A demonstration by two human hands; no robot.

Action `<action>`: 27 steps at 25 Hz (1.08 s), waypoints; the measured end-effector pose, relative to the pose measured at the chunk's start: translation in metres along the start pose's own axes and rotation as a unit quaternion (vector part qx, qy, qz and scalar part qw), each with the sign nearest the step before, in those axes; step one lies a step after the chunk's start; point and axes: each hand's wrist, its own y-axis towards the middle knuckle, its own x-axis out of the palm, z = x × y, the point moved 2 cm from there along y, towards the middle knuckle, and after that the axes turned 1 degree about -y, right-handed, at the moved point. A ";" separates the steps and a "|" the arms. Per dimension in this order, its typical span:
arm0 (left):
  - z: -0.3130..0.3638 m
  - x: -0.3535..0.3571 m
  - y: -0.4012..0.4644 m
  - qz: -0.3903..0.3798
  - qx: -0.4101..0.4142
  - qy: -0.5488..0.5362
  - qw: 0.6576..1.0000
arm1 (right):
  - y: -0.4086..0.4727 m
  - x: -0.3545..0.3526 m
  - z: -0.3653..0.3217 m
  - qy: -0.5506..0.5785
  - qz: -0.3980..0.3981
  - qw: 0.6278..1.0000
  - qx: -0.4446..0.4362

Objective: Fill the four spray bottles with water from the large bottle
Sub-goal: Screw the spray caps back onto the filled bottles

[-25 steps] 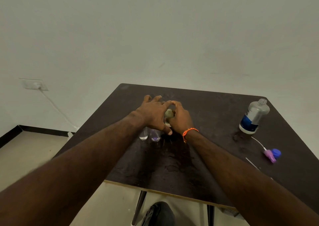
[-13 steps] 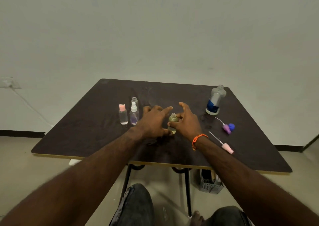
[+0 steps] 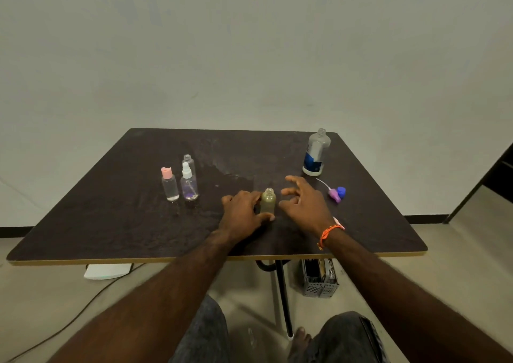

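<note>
A: The small olive-tinted plastic spray bottle point(image 3: 268, 201) is standing uncapped near the front middle of the dark brown laminate surface point(image 3: 111, 224), isn't it?

B: Yes, upright, neck open. The left hand point(image 3: 242, 215) is wrapping its fingers point(image 3: 265, 217) around the bottle's left side and base, thumb curling under the front. The right hand point(image 3: 304, 204) is hovering just beside it with fingers spread and pinching nothing, apart from the bottle.

A: How far along is the filling looking?

B: Hard to judge. I cannot tell whether the tinted bottle is holding water. Farther left, a clear bottle with a pink flip cap point(image 3: 170, 184) and a clear bottle with a white spray pump point(image 3: 189, 186) are standing side by side, both capped, so those two are probably finished. Behind them a clear uncapped bottle point(image 3: 188, 162) is waiting, seemingly empty.

A: And to the right?

B: A purple pump head with a white dip tube point(image 3: 334, 194) and a blue cap point(image 3: 341, 191) are lying loose. At the far right corner, the large clear bottle with a blue label point(image 3: 316, 153) is standing open, well apart from both hands.

A: So what is remaining?

B: By my reading, two bottles are needing water or at least their tops.
</note>
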 end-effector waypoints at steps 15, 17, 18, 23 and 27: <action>0.005 0.004 -0.003 0.003 -0.040 0.015 0.999 | -0.028 -0.049 0.047 -0.244 0.044 0.962 0.117; 0.003 0.006 -0.003 0.004 -0.042 0.009 0.999 | -0.027 -0.047 0.032 -0.162 0.101 0.980 0.060; 0.003 0.006 -0.003 0.004 -0.042 0.009 0.999 | -0.026 -0.047 0.019 -0.134 0.117 0.984 0.022; 0.003 0.007 -0.003 0.008 -0.035 0.024 0.999 | -0.012 -0.050 -0.049 -0.142 0.130 0.971 -0.139; 0.003 0.008 -0.004 0.013 -0.042 0.029 0.999 | 0.000 -0.054 -0.076 -0.181 0.103 0.963 -0.173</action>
